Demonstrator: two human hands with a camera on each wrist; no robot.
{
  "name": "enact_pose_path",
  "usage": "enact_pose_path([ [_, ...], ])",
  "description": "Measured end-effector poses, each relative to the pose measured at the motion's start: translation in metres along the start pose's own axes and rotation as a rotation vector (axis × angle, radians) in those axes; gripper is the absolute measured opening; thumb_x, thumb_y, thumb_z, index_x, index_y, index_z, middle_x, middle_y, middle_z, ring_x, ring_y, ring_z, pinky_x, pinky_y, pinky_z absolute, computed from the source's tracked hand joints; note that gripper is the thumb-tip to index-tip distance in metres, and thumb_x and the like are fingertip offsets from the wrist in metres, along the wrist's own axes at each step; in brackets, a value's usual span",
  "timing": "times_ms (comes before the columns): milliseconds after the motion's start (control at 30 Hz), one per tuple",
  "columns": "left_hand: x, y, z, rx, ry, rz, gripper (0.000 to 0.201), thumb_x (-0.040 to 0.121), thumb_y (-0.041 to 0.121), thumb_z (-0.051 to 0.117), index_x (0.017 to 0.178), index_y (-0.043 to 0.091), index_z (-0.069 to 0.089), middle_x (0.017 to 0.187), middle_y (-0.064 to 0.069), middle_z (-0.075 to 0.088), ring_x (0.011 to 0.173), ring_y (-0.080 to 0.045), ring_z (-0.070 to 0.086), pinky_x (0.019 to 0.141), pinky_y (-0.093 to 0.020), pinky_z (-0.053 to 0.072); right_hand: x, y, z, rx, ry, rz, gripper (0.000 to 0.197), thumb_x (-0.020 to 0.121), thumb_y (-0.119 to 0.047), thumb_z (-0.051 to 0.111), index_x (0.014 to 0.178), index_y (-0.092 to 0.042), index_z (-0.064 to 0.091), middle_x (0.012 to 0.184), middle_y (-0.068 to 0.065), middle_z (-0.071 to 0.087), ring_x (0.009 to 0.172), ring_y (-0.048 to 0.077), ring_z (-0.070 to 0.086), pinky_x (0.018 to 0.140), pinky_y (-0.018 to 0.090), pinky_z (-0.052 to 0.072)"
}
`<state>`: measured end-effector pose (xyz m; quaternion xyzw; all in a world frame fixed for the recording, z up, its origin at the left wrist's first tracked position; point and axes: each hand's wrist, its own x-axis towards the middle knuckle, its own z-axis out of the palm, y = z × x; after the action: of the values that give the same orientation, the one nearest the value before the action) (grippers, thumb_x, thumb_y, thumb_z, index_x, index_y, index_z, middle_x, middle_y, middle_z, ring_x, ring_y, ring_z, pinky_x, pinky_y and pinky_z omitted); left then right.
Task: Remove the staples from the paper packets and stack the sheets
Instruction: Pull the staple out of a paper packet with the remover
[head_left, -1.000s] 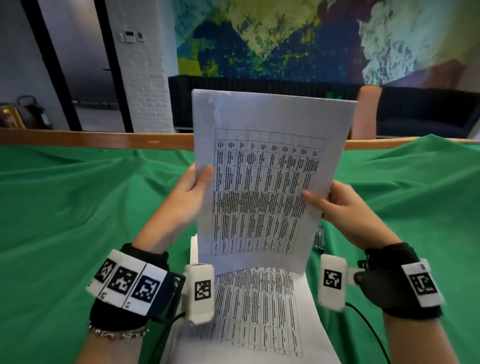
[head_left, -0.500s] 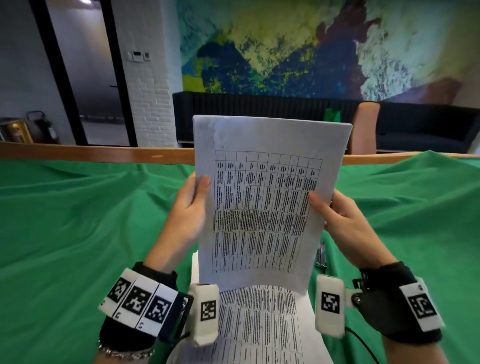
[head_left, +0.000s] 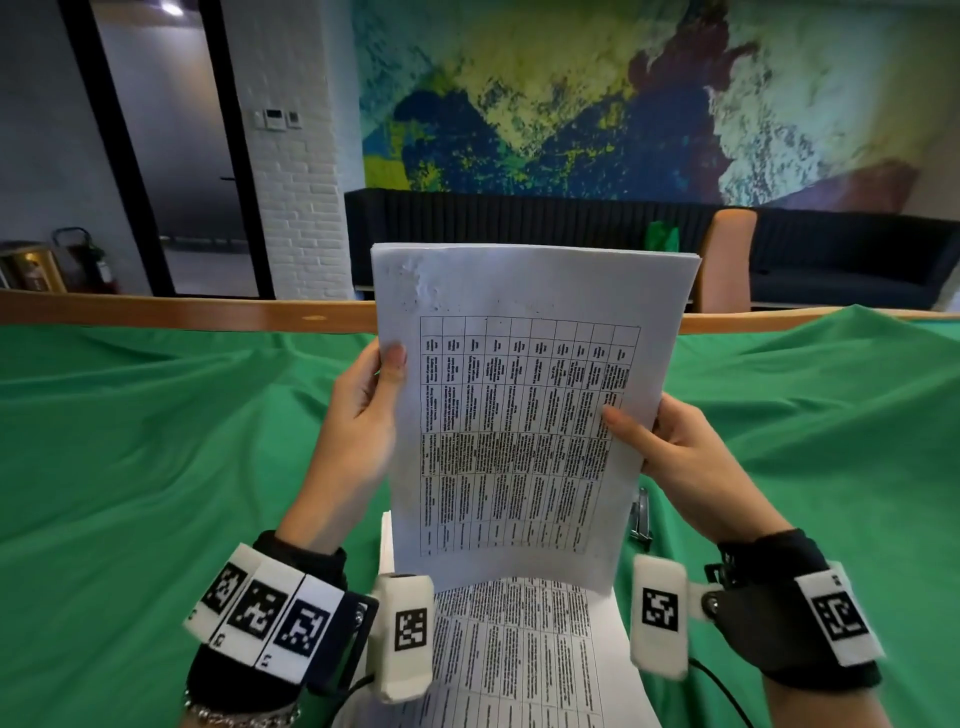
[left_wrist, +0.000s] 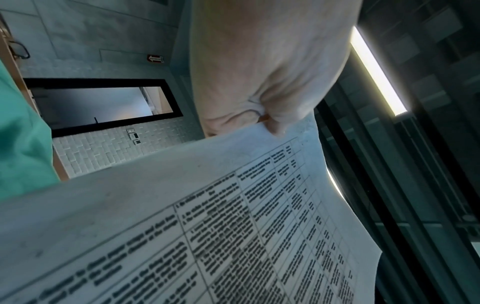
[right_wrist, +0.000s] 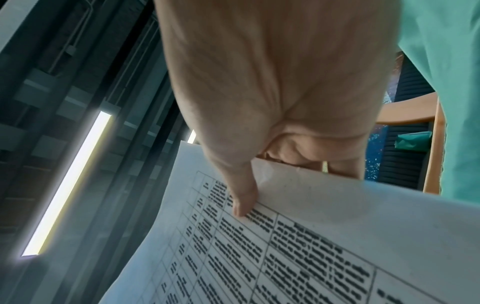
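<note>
Head view: I hold 1 paper packet (head_left: 530, 415) upright in front of me, its long axis running nearly vertical and leaning slightly to the right at the top. My left hand (head_left: 358, 431) pinches the left long edge, thumb on the printed face and fingers behind; my right hand (head_left: 670, 452) pinches the right long edge the same way, a little lower down. The wrist views confirm each thumb pressed on the printed side near the margin.

The stack of loose sheets (head_left: 519, 654) lies flat on the green cloth (head_left: 156, 467) directly below the packet and between my 2 wrists, its long axis running away from me, roughly in line with the packet's. In my judgement the coming move turns on this: the packet's bottom edge hangs just above the stack's far end, so lowering it forward would lay it onto the stack. Both hands stand about equally near.

The packet's top-left corner looks dimpled; whether a staple is in it, I cannot tell. A dark metal tool (head_left: 641, 514), perhaps the staple remover, lies on the cloth just right of the stack, nearer my right hand.

Writing: the packet carries a printed table in 10 or so columns, the text too small to read.
</note>
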<state>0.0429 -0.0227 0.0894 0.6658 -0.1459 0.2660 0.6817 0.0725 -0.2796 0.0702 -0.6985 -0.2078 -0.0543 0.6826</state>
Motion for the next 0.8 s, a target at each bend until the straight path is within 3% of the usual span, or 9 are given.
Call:
enact_pose_path([
  [100,0.000,-0.001,0.002,0.017,0.011,0.007,0.027,0.103,0.018,0.034,0.105,0.030,0.058,0.095,0.032,0.068,0.096,0.015,0.060,0.080,-0.002,0.043,0.000,-0.002,0.003,-0.012,0.012,-0.018,0.029,0.088,-0.022,0.057,0.115,-0.014,0.062,0.109,0.002,0.073,0.100,0.022,0.070,0.081,0.032,0.058],
  [233,0.002,-0.002,-0.003,0.041,0.064,-0.017,0.024,0.101,0.024,0.039,0.094,0.024,0.062,0.090,0.021,0.068,0.085,0.013,0.058,0.079,-0.007,0.042,-0.003,-0.013,0.002,0.014,-0.013,-0.043,0.034,0.085,-0.025,0.059,0.115,-0.011,0.062,0.109,0.006,0.073,0.097,0.022,0.070,0.079,0.033,0.059],
  [300,0.004,-0.003,-0.006,-0.024,0.044,-0.132,0.023,0.101,0.021,0.040,0.097,0.021,0.063,0.085,0.018,0.071,0.075,0.010,0.063,0.066,-0.006,0.046,-0.005,-0.017,-0.002,0.033,-0.038,-0.018,0.043,0.077,-0.031,0.064,0.115,-0.009,0.062,0.107,0.008,0.073,0.094,0.023,0.071,0.077,0.032,0.059],
  [367,0.003,-0.007,-0.007,-0.080,-0.045,-0.310,0.023,0.102,0.019,0.040,0.103,0.015,0.063,0.085,0.005,0.075,0.070,-0.002,0.068,0.058,-0.017,0.054,-0.008,-0.016,-0.008,0.017,-0.065,0.030,0.056,0.070,-0.043,0.074,0.112,-0.009,0.063,0.104,0.009,0.074,0.092,0.025,0.072,0.073,0.031,0.059],
  [467,0.002,-0.024,-0.013,-0.042,-0.141,-0.540,0.028,0.101,0.023,0.042,0.106,0.006,0.064,0.094,-0.011,0.074,0.079,-0.021,0.067,0.070,-0.032,0.051,-0.010,-0.003,-0.018,-0.065,-0.108,0.168,0.081,0.055,-0.059,0.083,0.114,-0.008,0.063,0.104,0.010,0.073,0.092,0.028,0.072,0.072,0.033,0.059],
  [567,0.002,-0.051,-0.018,0.014,-0.254,-0.682,0.033,0.102,0.022,0.042,0.115,-0.003,0.059,0.108,-0.022,0.069,0.081,-0.025,0.066,0.069,-0.034,0.054,-0.013,0.026,-0.025,-0.089,-0.120,0.327,0.074,0.061,-0.051,0.083,0.115,-0.005,0.062,0.106,0.012,0.073,0.094,0.032,0.071,0.077,0.039,0.059],
  [667,-0.006,-0.077,-0.018,0.058,-0.336,-0.795,0.031,0.102,0.018,0.043,0.120,-0.002,0.058,0.109,-0.019,0.070,0.078,-0.019,0.069,0.067,-0.028,0.058,-0.020,0.056,-0.027,-0.129,-0.140,0.469,0.038,0.086,-0.020,0.069,0.120,-0.005,0.060,0.108,0.009,0.073,0.098,0.029,0.070,0.088,0.043,0.056],
  [800,-0.018,-0.093,-0.018,0.075,-0.435,-0.806,0.028,0.099,0.009,0.048,0.126,0.016,0.053,0.104,-0.014,0.073,0.079,-0.017,0.071,0.065,-0.027,0.058,-0.035,0.074,-0.033,-0.137,-0.164,0.590,0.028,0.093,-0.004,0.057,0.121,-0.005,0.059,0.108,0.006,0.073,0.095,0.021,0.071,0.079,0.030,0.056],
])
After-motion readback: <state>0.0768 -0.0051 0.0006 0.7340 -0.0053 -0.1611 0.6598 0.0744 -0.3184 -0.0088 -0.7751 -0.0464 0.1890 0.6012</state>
